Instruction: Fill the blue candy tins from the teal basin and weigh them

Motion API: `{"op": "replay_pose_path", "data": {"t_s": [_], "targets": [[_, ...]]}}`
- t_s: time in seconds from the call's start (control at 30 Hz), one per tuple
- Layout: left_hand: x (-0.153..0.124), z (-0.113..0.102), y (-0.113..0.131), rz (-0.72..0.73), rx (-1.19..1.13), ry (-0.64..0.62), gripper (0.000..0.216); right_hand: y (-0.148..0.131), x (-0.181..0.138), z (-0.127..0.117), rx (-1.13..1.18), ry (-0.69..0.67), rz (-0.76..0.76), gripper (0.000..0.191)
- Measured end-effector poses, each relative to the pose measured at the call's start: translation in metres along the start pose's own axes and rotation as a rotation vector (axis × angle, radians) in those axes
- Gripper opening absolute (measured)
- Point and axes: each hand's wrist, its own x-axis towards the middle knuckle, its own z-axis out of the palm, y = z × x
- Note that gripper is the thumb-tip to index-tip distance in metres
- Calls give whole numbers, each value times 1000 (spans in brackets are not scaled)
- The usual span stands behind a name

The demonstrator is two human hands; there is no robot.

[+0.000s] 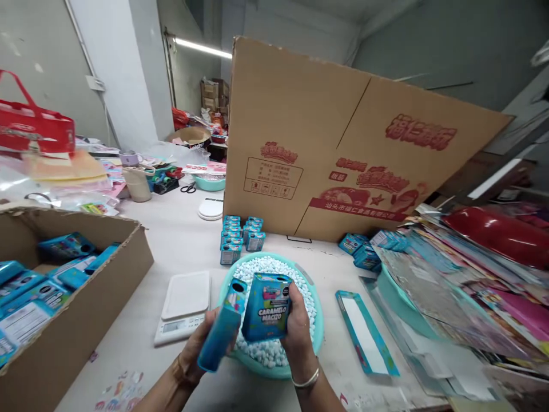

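My left hand [194, 352] is closed around a blue candy box [221, 329], held tilted with its round top hole facing up. My right hand [298, 332] grips a second blue box [268, 306] printed "CARAMELO MACIZO", held upright. Both boxes hover over a teal basin [318, 326] filled with small white and pale blue candies [266, 269]. A white digital scale [183, 306] lies just left of the basin.
An open cardboard carton [81, 320] with several blue boxes stands at left. A tall flattened carton [343, 154] stands upright behind stacked blue boxes [240, 237]. More blue boxes [364, 249], a flat blue box blank [366, 337] and printed sheets [463, 286] lie at right.
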Motion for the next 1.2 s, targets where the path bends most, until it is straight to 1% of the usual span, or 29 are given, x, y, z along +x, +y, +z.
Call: {"op": "replay_pose_path", "data": {"t_s": [0.03, 0.07, 0.17, 0.23, 0.3, 0.37, 0.43, 0.47, 0.5, 0.57, 0.63, 0.7, 0.77, 0.8, 0.83, 0.87, 0.9, 0.93, 0.97, 1.0, 1.03, 1.07, 1.13, 1.2], "targets": [[2, -1, -5, -30, -49, 11, 78, 2, -2, 3, 27, 22, 19, 50], [4, 1, -9, -67, -80, 1, 75, 4, -5, 6, 35, -7, 24, 51], [6, 20, -15, -184, -117, -84, 69, 8, -18, 13, -19, -211, -48, 55], [6, 37, -14, -240, -92, -150, 75, 6, -27, 13, -80, -306, -119, 55], [3, 50, -10, -241, -40, -152, 82, 2, -33, 10, -112, -312, -170, 52], [-3, 57, -2, -171, 71, -71, 80, -4, -33, 4, -115, -272, -190, 48], [-9, 58, 6, -38, 196, 69, 73, -7, -31, -1, -113, -219, -186, 45], [-12, 58, 8, 35, 244, 124, 73, -7, -30, -1, -128, -199, -183, 43], [-14, 59, 9, 107, 283, 157, 79, -5, -30, -1, -154, -181, -188, 43], [-15, 59, 9, 226, 360, 181, 97, 2, -31, 2, -217, -128, -251, 40], [-14, 58, 8, 280, 472, 208, 106, 9, -31, 5, -271, -108, -338, 40], [-9, 56, 16, 271, 583, 250, 99, 9, -26, 0, -303, -180, -373, 45], [-1, 51, 35, 258, 719, 267, 91, 1, -10, -14, -407, -277, -384, 48], [4, 48, 49, 268, 829, 257, 91, -6, 3, -25, -493, -305, -396, 49], [11, 46, 63, 293, 981, 255, 92, -13, 19, -37, -616, -267, -454, 46], [20, 45, 77, 333, 1186, 250, 95, -20, 36, -48, -750, -212, -503, 42], [30, 46, 90, 360, 1425, 223, 96, -25, 54, -59, -789, -185, -516, 39], [42, 48, 99, 360, 1663, 191, 97, -28, 73, -67, -808, -174, -517, 38], [55, 51, 105, 316, 1883, 139, 97, -29, 90, -73, -825, -179, -516, 38], [68, 54, 108, 255, 2066, 78, 98, -29, 105, -76, -832, -195, -505, 38], [82, 59, 107, 189, 2202, 25, 98, -26, 118, -77, -835, -215, -493, 39], [95, 63, 104, 131, 2290, -18, 98, -22, 129, -76, -835, -237, -478, 40], [116, 69, 93, 70, 2356, -69, 99, -12, 144, -72, -819, -269, -444, 41], [130, 71, 82, 67, 2341, -99, 96, -1, 151, -66, -782, -275, -406, 40]]}}
